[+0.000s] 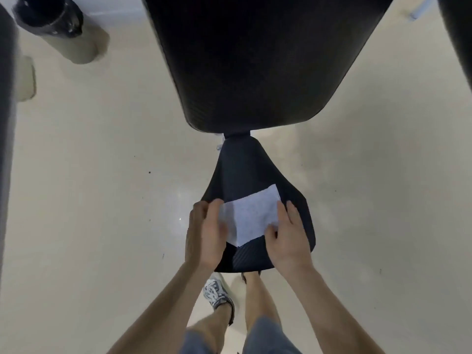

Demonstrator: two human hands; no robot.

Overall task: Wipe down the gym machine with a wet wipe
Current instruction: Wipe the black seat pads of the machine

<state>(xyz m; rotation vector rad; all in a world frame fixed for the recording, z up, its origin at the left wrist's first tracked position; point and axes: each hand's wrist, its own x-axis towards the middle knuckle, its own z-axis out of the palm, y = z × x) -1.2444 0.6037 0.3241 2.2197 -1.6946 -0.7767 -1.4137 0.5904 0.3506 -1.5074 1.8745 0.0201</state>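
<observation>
Two hands meet over a white wet wipe (251, 218) in the head view, the only view given. The left hand (207, 233) is seen from its back, with its fingers bent round the wipe's left edge and holding it. The right hand (288, 238) pinches the wipe's right edge: its thumb lies on the lower right corner and its fingers run fairly straight along that side. The wipe is spread between the two hands with a crease down its middle. It sits over the wide near end of the black seat pad (242, 169). Whether the wipe lies flat on the pad or just above it cannot be told.

The seat pad narrows away from the person toward a short black neck. Beyond the neck hangs the much larger black back pad (255, 60), which fills the upper middle of the view. A black roller pad (48, 16) on a pale post stands at the upper left, well apart from the seat. The floor (102, 175) is cream and glossy with a few dark specks. Below the seat the person's bare legs, grey shorts and a grey-and-white sneaker (217, 293) show.
</observation>
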